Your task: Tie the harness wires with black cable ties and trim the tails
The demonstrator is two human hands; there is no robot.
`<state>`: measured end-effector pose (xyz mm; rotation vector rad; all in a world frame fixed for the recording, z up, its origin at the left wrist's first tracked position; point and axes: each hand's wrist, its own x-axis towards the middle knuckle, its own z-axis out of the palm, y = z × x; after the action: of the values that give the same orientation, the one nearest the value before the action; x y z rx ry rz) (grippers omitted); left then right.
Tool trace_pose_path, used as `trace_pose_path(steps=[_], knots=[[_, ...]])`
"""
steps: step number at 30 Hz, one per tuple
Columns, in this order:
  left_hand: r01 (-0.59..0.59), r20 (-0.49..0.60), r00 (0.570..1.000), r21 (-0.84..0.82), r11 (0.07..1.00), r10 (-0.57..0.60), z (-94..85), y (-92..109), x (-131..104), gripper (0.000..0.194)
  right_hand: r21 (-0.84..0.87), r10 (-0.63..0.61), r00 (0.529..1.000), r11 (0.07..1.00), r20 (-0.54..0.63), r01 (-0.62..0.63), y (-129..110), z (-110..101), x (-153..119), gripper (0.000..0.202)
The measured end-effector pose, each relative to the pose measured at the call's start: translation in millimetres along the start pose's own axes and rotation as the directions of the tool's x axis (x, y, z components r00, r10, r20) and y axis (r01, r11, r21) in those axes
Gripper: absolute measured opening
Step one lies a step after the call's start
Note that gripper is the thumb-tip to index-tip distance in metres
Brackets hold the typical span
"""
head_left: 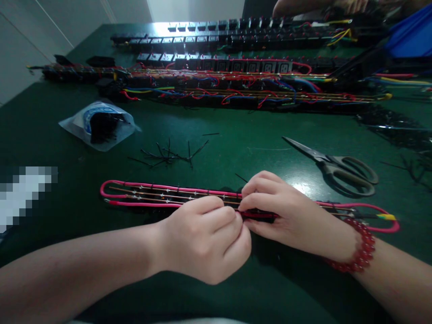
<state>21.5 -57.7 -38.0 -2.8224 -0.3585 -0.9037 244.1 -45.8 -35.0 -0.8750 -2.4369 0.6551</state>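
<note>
A narrow wired strip [162, 196] lies across the green table in front of me, with thin copper-coloured rods along it. Red wire [145, 204] runs along both its edges and loops at each end; several black ties cross it. My left hand [216, 243] is closed at the near edge, its fingertips pinched together over the strip's middle. What it pinches is hidden by the fingers. From the right, my right hand [280, 204] bends round the strip, thumb on the near side and fingers on the far side. Yellow-green sleeving [386, 217] shows at the right end.
Scissors [332, 164] lie beyond my right hand. Loose black cable ties [167, 155] are scattered behind the strip, near a clear bag [103, 123] of more ties. Long wired socket strips [219, 85] fill the back. Another person's arm [303, 6] rests at the far right.
</note>
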Motion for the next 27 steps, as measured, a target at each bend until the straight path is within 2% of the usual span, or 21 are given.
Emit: trace_pose_path(steps=[12, 27], knots=[[-0.211, 0.072, 0.976, 0.074, 0.975, 0.206, -7.6, -0.1, 2.4, 0.019, -0.068, -0.011, 1.000, 0.998, -0.007, 0.011, -3.3, 1.9, 0.7, 0.005], [-0.289, 0.066, 0.957, 0.081, 0.954, 0.284, -9.1, 0.9, 2.6, 0.024, -0.074, 0.069, 0.997, 0.995, 0.017, -0.067, -3.4, 2.3, 0.2, 0.010]])
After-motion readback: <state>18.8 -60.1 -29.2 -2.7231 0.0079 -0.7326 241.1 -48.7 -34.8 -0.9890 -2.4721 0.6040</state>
